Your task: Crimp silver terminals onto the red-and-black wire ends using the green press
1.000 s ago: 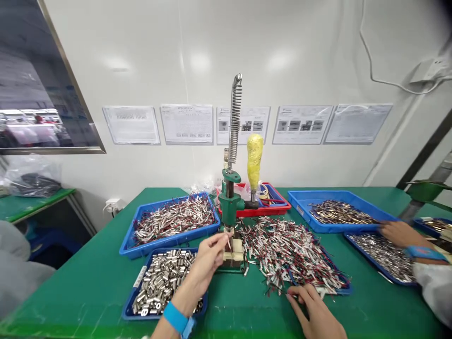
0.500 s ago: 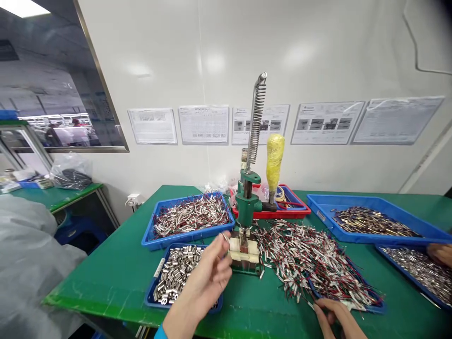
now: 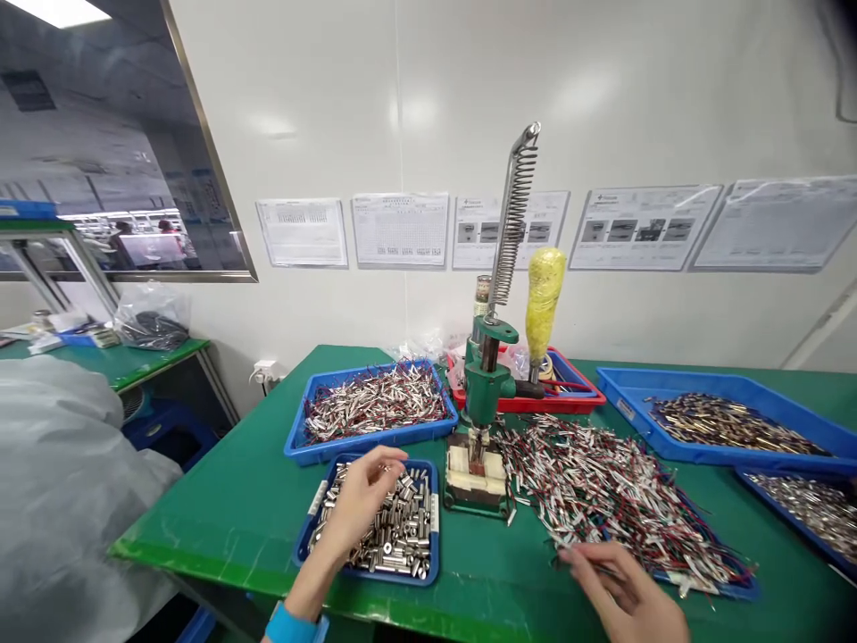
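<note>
Shiny metal sleeves [image 3: 395, 527] fill a blue tray [image 3: 434, 522] at lower centre; the left hand [image 3: 358, 505] hovers there, fingers spread. Lower right, the right hand [image 3: 622, 589] pinches thin wired parts [image 3: 603, 491]. Behind stands a green press [image 3: 486, 402].

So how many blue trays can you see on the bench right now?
5, possibly more out of frame: one behind the left hand, one under it, one beneath the wired pile, two at far right.
</note>
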Tool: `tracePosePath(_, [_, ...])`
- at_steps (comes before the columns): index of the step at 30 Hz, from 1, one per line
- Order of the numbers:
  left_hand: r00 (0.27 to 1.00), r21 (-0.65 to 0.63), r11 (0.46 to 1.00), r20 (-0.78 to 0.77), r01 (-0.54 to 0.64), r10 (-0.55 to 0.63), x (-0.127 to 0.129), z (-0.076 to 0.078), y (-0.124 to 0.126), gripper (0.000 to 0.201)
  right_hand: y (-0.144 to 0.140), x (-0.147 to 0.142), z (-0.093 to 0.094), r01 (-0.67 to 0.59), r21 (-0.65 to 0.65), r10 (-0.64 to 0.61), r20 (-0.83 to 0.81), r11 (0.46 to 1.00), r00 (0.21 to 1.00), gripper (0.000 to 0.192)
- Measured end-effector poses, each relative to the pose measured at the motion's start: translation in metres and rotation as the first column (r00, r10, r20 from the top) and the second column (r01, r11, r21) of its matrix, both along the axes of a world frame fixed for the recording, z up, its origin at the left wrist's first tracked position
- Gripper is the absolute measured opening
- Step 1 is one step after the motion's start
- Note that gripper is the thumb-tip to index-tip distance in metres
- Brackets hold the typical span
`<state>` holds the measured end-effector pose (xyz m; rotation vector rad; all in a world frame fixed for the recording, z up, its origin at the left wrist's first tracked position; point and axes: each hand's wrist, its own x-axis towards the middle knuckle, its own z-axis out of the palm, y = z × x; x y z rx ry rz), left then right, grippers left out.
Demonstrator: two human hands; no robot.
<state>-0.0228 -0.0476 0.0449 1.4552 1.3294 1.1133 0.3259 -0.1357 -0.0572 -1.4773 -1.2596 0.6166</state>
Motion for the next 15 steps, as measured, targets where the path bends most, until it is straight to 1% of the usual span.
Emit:
tracePosePath(1, [0.986, 0.026, 0.997, -0.15, 0.078, -0.073, 0.0, -0.002, 0.003, 0.024, 0.005, -0.009, 0.002, -0.088, -0.021, 0.089, 0.087, 0.996, 0.992, 0.04])
tracePosePath(3, [0.905, 0.05, 0.981, -0.397, 0.186, -0.152, 0.003, -0.008, 0.01, 0.022, 0.013, -0.028, 0.006, -0.218, -0.047, 0.223, 0.263, 0.975, 0.939, 0.042])
tracePosePath(5, [0.812, 0.047, 0.97, -0.558, 0.237, -0.171, 0.007, -0.015, 0.015, 0.025, 0.015, -0.041, 0.009, -0.294, -0.064, 0.294, 0.398, 0.954, 0.869, 0.044])
tracePosePath(6, [0.777, 0.033, 0.966, -0.602, 0.255, -0.185, 0.01, -0.018, 0.017, 0.025, 0.015, -0.044, 0.01, -0.311, -0.069, 0.309, 0.444, 0.948, 0.841, 0.043])
tracePosePath(8, [0.745, -0.003, 0.96, -0.629, 0.281, -0.221, 0.016, -0.022, 0.02, 0.02, 0.013, -0.043, 0.013, -0.326, -0.094, 0.327, 0.503, 0.941, 0.8, 0.037])
tracePosePath(11, [0.758, -0.01, 0.959, -0.61, 0.285, -0.232, 0.021, -0.023, 0.021, 0.017, 0.012, -0.035, 0.013, -0.342, -0.115, 0.349, 0.531, 0.933, 0.773, 0.028])
tracePosePath(13, [0.784, -0.001, 0.962, -0.58, 0.272, -0.222, 0.022, -0.023, 0.021, 0.018, 0.015, -0.031, 0.01, -0.328, -0.097, 0.328, 0.525, 0.94, 0.786, 0.027])
tracePosePath(15, [0.816, -0.001, 0.966, -0.534, 0.259, -0.22, 0.023, -0.024, 0.021, 0.016, 0.018, -0.031, 0.009, -0.282, -0.062, 0.273, 0.51, 0.958, 0.816, 0.03])
